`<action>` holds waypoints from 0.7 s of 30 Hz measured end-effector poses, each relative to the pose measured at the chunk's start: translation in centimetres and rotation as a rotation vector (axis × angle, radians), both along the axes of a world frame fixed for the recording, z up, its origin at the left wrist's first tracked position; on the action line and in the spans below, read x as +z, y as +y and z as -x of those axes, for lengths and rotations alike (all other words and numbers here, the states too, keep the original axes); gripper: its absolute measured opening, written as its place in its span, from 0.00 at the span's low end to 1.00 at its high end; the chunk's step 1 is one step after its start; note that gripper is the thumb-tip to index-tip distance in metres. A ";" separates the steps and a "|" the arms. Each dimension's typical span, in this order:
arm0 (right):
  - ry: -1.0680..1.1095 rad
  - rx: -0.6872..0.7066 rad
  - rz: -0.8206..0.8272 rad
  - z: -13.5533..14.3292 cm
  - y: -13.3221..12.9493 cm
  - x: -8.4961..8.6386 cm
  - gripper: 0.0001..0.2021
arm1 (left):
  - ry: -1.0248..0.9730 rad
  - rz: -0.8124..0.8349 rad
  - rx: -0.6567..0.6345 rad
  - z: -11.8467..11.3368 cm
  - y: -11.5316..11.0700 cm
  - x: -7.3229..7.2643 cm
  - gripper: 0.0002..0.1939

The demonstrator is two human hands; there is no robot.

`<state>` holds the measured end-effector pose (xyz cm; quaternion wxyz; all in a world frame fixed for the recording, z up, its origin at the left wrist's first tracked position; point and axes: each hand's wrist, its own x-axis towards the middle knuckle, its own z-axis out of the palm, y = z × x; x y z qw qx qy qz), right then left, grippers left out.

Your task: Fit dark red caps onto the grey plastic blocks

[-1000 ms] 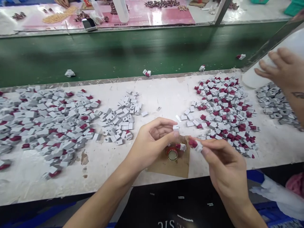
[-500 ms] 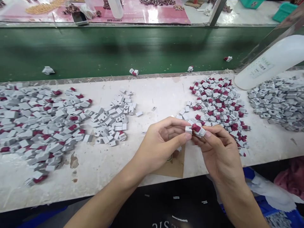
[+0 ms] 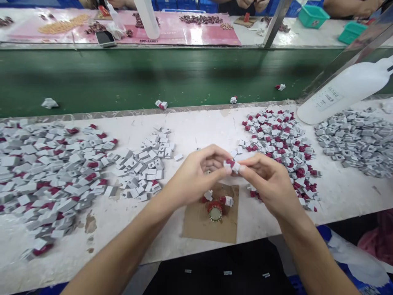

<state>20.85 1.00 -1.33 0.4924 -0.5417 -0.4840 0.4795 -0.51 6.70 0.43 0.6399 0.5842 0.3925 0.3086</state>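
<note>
A small grey-and-red plastic piece [image 3: 232,164] is pinched between my two hands above the table. My left hand [image 3: 196,174] grips its left end with thumb and fingertips. On its right end are the thumb and fingers of my right hand [image 3: 268,178]. Below them lies a brown cardboard square [image 3: 193,223] carrying a bottle cap [image 3: 215,213] with red material around it and a couple of grey-and-red pieces [image 3: 227,200]. Right of my hands spreads a pile of grey-and-red pieces [image 3: 285,131].
Grey and red parts [image 3: 55,164] cover the left side. At the right, a white bottle [image 3: 340,92] leans beside a grey pile [image 3: 359,139]. A green belt [image 3: 190,73] crosses behind, with several pieces on it. Other people's hands [image 3: 251,5] are beyond.
Both hands have moved left with the piece, uncovering the bottle cap and pieces on the cardboard. The view has tilted up slightly, showing people's hands at the far table.
</note>
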 end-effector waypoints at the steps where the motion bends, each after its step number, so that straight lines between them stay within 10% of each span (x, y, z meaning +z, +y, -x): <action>1: -0.074 0.034 -0.002 0.0 1.5 0.2 0.03 | 0.050 -0.051 -0.008 0.2 1.2 -0.2 0.09; 5: -0.599 -0.031 -0.127 -0.4 11.1 0.4 0.10 | 0.220 -0.287 0.167 -0.3 8.4 -1.7 0.08; 8: -0.706 -0.065 -0.186 -0.6 19.6 -0.2 0.21 | 0.297 -0.331 0.426 -1.9 15.0 -3.2 0.08; 12: -0.701 -0.001 -0.154 -0.3 27.2 -1.5 0.12 | 0.334 -0.333 0.529 -3.8 22.3 -4.9 0.08; 16: -0.551 -0.032 -0.105 -0.2 28.7 -2.0 0.07 | 0.385 -0.314 0.506 -4.4 25.7 -6.0 0.10; 21: -0.168 -0.093 -0.079 -0.6 24.8 -0.9 0.04 | 0.419 -0.379 0.488 -4.1 24.4 -4.9 0.11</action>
